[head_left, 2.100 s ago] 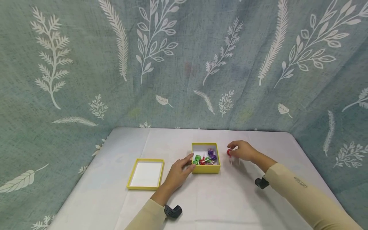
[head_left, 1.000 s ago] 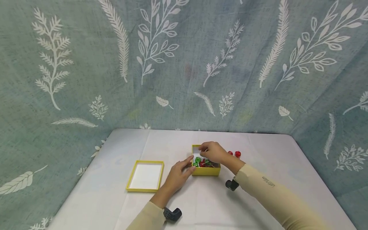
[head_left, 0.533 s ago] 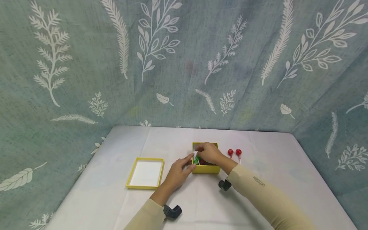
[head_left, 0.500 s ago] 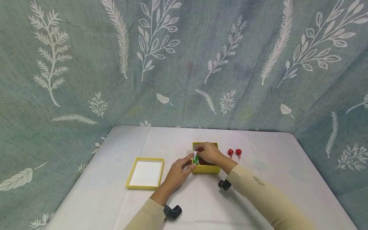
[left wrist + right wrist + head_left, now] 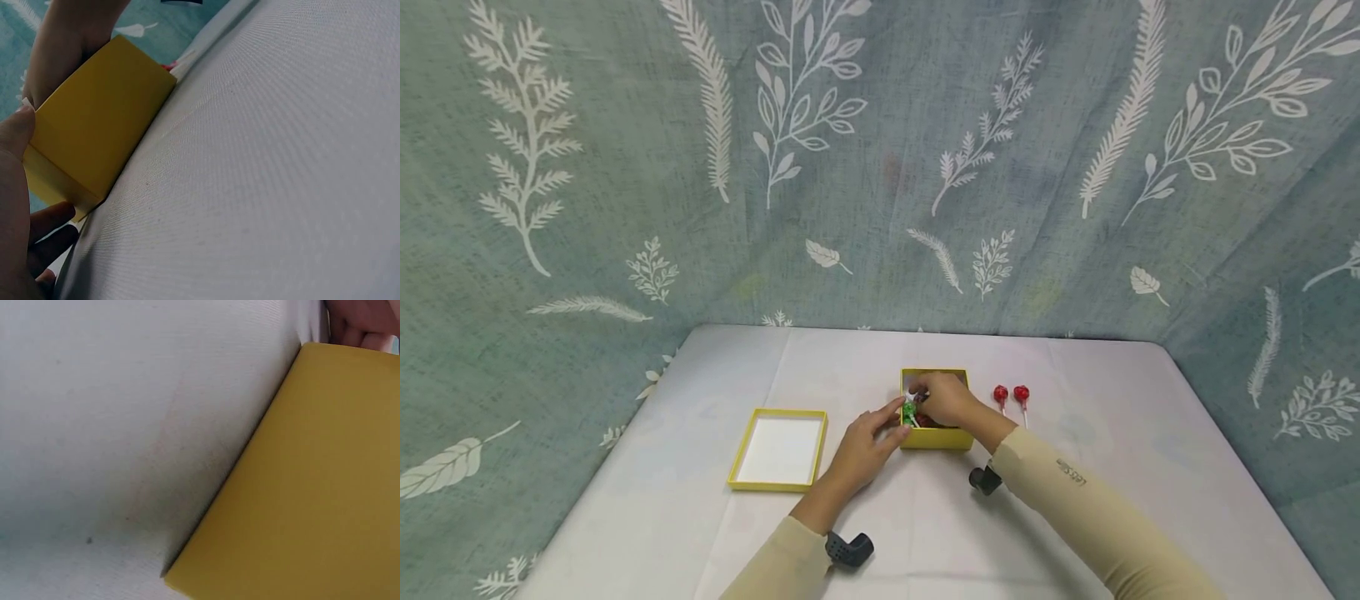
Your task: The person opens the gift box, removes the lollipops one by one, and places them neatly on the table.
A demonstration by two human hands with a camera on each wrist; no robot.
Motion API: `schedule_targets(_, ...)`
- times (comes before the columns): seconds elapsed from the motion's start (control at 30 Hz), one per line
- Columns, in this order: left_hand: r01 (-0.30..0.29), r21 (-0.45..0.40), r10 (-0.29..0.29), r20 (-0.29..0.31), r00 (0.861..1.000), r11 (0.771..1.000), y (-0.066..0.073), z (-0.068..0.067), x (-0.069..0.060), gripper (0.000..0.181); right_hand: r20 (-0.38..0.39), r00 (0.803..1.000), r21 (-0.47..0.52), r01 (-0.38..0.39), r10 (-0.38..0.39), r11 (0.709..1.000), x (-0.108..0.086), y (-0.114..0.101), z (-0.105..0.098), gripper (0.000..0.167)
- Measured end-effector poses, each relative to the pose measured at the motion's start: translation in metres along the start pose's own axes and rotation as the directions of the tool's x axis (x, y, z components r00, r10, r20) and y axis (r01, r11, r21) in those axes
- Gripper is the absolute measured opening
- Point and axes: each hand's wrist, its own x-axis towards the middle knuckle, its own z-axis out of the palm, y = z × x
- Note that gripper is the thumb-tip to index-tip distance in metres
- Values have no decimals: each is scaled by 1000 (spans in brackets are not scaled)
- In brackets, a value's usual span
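Note:
A yellow open box (image 5: pixel 936 439) stands on the table with wrapped lollipops inside. My left hand (image 5: pixel 863 450) rests against its left side, fingers fairly straight and thumb at the near corner; the left wrist view shows the thumb by the yellow wall. Reaching into the box from the right, my right hand (image 5: pixel 947 398) has bent fingers around a dark-wrapped lollipop (image 5: pixel 922 399) at the fingertips. Close by, a green lollipop (image 5: pixel 910 412) lies near the box's left wall. The hand hides most of the other lollipops. Only the box's outer wall (image 5: pixel 312 487) fills much of the right wrist view.
Two red lollipops (image 5: pixel 1022 392) lie side by side on the white cloth (image 5: pixel 1105 417), right of the box. Left of the hands is the yellow-rimmed lid (image 5: pixel 778 411), white inside facing up. A leaf-patterned curtain (image 5: pixel 880 167) hangs behind the table.
My right hand has left the red lollipops, moved left and gone down into the box. A dark lollipop now shows at its fingertips. The left hand stays at the box.

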Motion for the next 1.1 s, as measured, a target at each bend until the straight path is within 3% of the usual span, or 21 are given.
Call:
schedule_targets(0.13, 6, -10, -6, 2, 1000, 1000, 0, 0, -1, 58, 36, 999, -57, -6, 8, 998, 2, -2, -1, 32)
schedule_targets(0.4, 13, -9, -13, 8, 1000, 1000, 1, 0, 1, 59, 27, 1000, -125, 18, -15, 992, 5, -4, -7, 33)
schedule_targets(0.7, 7, -9, -6, 8, 1000, 1000, 1, 1, 2, 58, 9, 997, -237, 77, -77, 969, -5, -7, -33, 35)
schedule_targets(1.1, 33, -6, -33, 26, 999, 999, 0, -1, 0, 60, -32, 986, -133, 156, -162, 979, -4, -1, -58, 32)
